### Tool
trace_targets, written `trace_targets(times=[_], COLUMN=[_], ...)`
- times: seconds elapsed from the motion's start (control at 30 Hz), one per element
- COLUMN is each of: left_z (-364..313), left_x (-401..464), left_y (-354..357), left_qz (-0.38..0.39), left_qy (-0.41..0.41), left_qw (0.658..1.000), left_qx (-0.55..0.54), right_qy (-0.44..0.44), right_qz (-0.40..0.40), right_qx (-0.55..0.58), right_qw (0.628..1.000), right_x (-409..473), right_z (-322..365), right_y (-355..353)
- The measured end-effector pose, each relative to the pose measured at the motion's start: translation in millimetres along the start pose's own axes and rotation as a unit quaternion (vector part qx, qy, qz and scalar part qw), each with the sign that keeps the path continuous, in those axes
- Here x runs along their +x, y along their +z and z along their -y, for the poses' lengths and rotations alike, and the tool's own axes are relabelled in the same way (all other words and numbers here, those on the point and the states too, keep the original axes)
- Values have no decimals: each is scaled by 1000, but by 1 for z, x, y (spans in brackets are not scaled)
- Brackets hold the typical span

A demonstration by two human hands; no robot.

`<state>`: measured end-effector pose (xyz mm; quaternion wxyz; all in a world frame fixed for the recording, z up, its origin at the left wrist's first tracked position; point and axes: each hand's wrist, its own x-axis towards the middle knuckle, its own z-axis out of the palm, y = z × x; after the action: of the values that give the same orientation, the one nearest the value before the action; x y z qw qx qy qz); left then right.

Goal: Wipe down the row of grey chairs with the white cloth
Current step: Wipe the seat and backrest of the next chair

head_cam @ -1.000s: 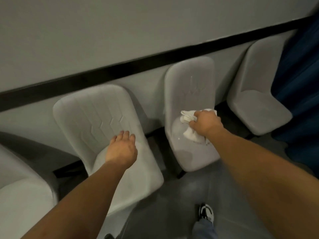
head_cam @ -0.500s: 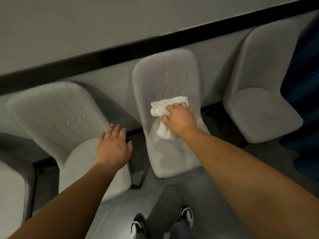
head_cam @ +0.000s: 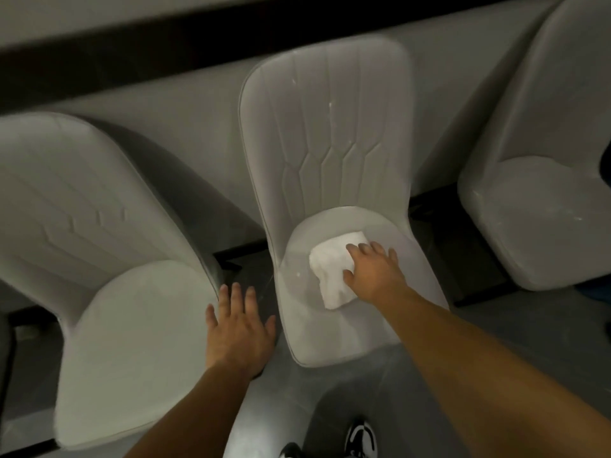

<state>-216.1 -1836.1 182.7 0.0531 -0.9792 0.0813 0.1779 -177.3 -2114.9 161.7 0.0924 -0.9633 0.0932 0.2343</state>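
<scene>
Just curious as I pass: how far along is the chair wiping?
In hand: the right hand presses the white cloth on the middle chair, whose back shows white specks. Left: the right chair, its seat speckled. The left chair looks clean, perhaps done. The left hand hovers empty.

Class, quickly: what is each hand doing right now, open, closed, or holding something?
Left hand: open, fingers spread, holding nothing, over the gap between two chairs.
Right hand: open, fingers flat, pressing the white cloth onto the middle chair's seat.
</scene>
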Motion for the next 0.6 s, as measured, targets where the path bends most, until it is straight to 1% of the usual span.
trace_targets(times=[0.1,0.2,0.27,0.33,0.47,0.6], left_z=[-3,-16,-35,-54,-68,-63], left_x=[30,66,89,108,137,158], left_y=[36,70,92,118,172,211], left_qz=[-16,-50,-66,-66,-52,-27], left_qy=[-11,-23,-7,2,-76,-157], left_qw=[1000,998,997,996,988,968], left_qx=[-10,-32,-49,-59,-124,-195], right_qy=[-15,-29,-32,-31,-52,-52], right_qz=[-6,-13,-16,-18,-32,-121], right_qx=[-4,-13,-19,-20,-51,-46], right_qw=[1000,999,999,999,997,990], right_x=[25,54,79,102,137,158], right_z=[-5,-14,-22,-30,-32,-24], right_y=[37,72,92,113,154,178])
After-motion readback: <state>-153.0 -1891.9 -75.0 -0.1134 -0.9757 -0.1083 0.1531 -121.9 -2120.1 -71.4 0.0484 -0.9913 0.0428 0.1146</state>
